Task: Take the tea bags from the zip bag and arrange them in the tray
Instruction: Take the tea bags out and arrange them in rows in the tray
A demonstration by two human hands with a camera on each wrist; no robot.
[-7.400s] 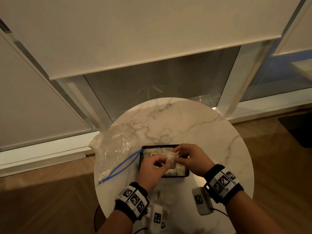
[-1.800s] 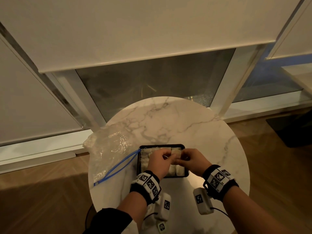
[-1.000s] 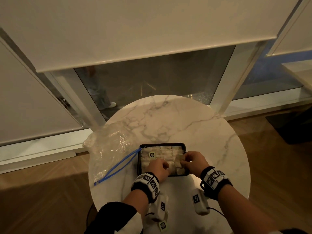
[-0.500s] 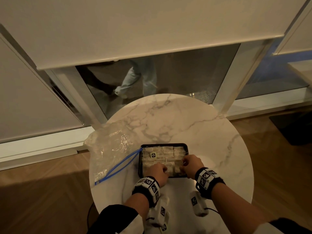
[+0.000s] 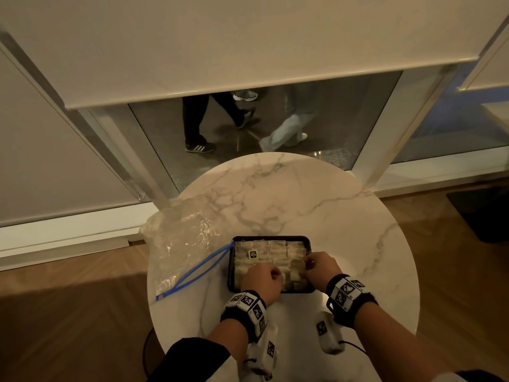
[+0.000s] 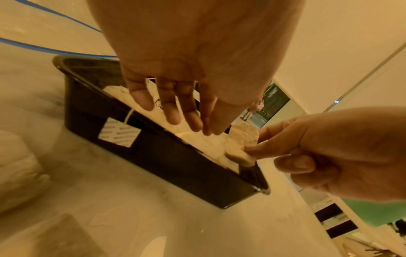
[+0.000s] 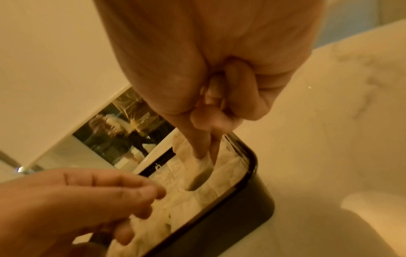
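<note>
Wedging one pale, pillow-shaped tea bag (image 7: 198, 172) upright into the right end of the small black rectangular plastic tray (image 5: 230, 267), the right hand (image 5: 321, 267) pinches it between thumb and forefinger, its other fingers (image 7: 239, 104) curled in; the left hand (image 5: 261, 279) hovers over the near row with its fingers (image 6: 171, 111) straight and slightly spread, holding nothing. The tray, near the front of the round white marble surface (image 5: 344, 221), looks packed, so forcing this bag down could buckle or lift its neighbours, tear the thin paper, or slide the light tray. A string already hangs over the near wall with its white paper tag (image 6: 118, 134), easy to snag. That tag's repeated print is too blurred to read, as is the small dark tag (image 5: 253, 254) lying on the bags. The clear zip bag with a blue seal (image 5: 184, 241) lies just left of the tray.
</note>
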